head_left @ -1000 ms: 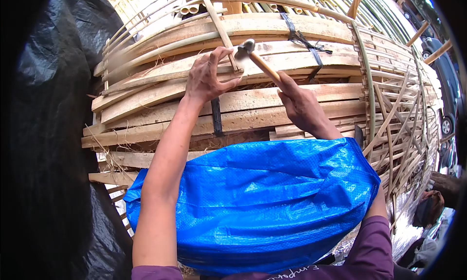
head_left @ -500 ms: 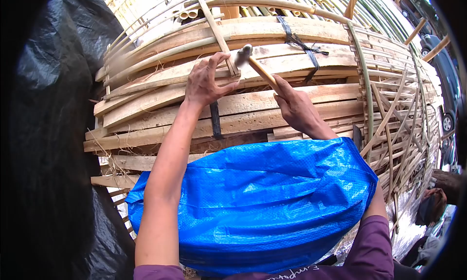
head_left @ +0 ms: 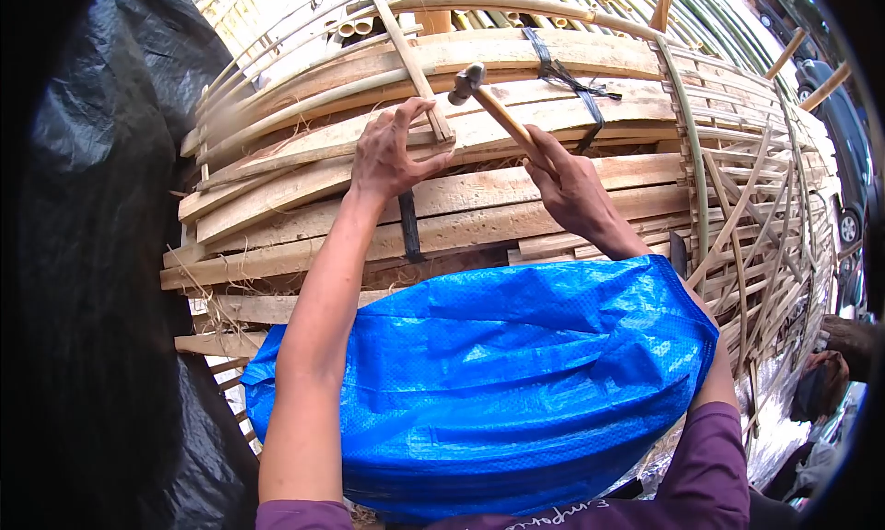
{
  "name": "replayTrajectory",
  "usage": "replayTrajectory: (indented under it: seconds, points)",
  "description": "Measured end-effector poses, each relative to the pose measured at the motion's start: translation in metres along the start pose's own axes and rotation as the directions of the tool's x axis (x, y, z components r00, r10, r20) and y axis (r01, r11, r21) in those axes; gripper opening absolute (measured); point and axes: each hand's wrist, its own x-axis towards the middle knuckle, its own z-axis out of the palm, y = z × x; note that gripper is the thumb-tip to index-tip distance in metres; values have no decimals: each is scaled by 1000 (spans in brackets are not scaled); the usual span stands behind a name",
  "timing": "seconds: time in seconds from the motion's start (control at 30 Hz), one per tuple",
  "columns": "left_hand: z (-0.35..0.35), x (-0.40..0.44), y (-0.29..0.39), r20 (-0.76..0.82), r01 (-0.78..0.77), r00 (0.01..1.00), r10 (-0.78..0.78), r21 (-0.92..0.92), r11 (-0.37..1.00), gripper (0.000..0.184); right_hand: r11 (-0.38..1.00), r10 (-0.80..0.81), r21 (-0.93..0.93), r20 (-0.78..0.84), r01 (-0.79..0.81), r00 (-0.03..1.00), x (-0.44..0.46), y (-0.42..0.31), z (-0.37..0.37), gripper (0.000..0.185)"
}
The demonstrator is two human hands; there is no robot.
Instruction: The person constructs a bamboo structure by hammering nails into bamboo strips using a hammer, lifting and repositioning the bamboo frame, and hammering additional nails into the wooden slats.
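Observation:
My right hand (head_left: 572, 187) is wrapped round the wooden handle of a hammer (head_left: 505, 117), whose metal head is raised just right of a crossing strip's lower end. My left hand (head_left: 387, 152) grips the joint where that upright wooden strip (head_left: 411, 62) meets a long thin strip (head_left: 304, 164); thumb below, fingers above. Both strips lie over stacked sawn planks (head_left: 479, 191). Whether a nail stands at the joint is too small to tell. A blue woven plastic sheet (head_left: 498, 373) covers my lap between the forearms.
A black tarp (head_left: 120, 253) hangs at the left. Black ties (head_left: 581, 88) bind the planks. Bamboo poles (head_left: 645, 32) lie at the top, and a slatted bamboo lattice (head_left: 756, 207) stands at the right. Beyond it is a parked car (head_left: 834, 143). A person's head in a cap (head_left: 813, 390) shows at the lower right.
The hammer head has lifted away from the strip's end, and my right hand has shifted slightly right. My left hand keeps its hold on the strips.

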Motion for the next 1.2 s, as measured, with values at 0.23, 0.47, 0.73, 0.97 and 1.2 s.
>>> replayTrajectory:
  seconds: [0.23,0.47,0.73,0.97,1.2]
  points:
    - [0,0,-1,10,12,1000,-13,16,1000,77,999,-8,43,-40,9,999,-7,6,17,46]
    - [-3,1,1,34,19,999,-19,2,1000,77,1000,1,3,2,-1,1000,1,4,2,47]
    - [1,0,-1,51,24,998,-23,-21,999,78,999,14,-45,66,-11,998,-2,10,13,49]
    - [-3,0,3,35,4,999,-6,53,999,72,957,-16,-287,-179,-37,984,-35,26,-23,46]
    - [-4,-1,4,64,-69,996,63,87,994,64,811,-44,-578,-217,-92,975,-72,63,-32,48]
